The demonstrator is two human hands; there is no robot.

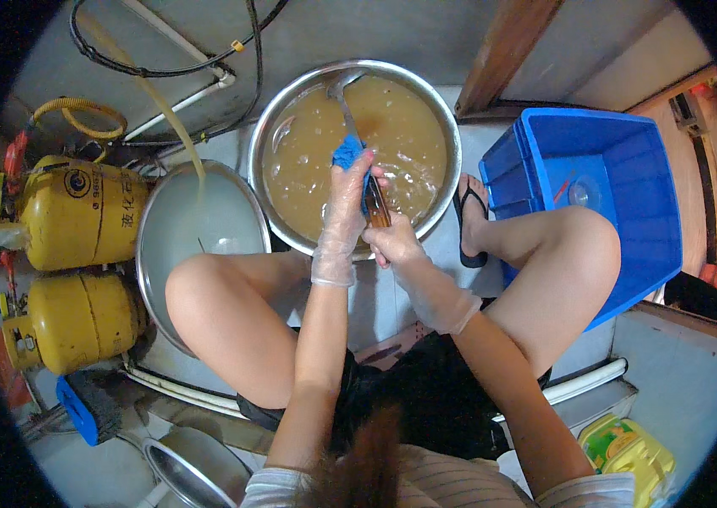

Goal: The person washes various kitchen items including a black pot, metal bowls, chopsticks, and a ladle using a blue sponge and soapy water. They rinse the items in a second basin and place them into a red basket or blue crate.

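A large stainless steel basin (451,149) on the floor holds murky brown, bubbly water. Over it a metal cooking utensil (348,115), a ladle or turner, lies with its head at the basin's far rim. My left hand (349,184), in a clear plastic glove, presses a blue cloth (347,151) around the shank beside the wooden handle (376,203). Lower down, my gloved right hand (395,238) grips the end of that handle above the near rim. The head's exact shape is partly lost at the rim.
At left, a second metal basin (142,254) of cloudy water takes a stream from a yellowish hose (171,117). Beyond it stand two yellow gas cylinders (82,324). A blue plastic tub (644,171) is at right. Behind me lie a metal pot (190,467) and a yellow oil jug (634,454).
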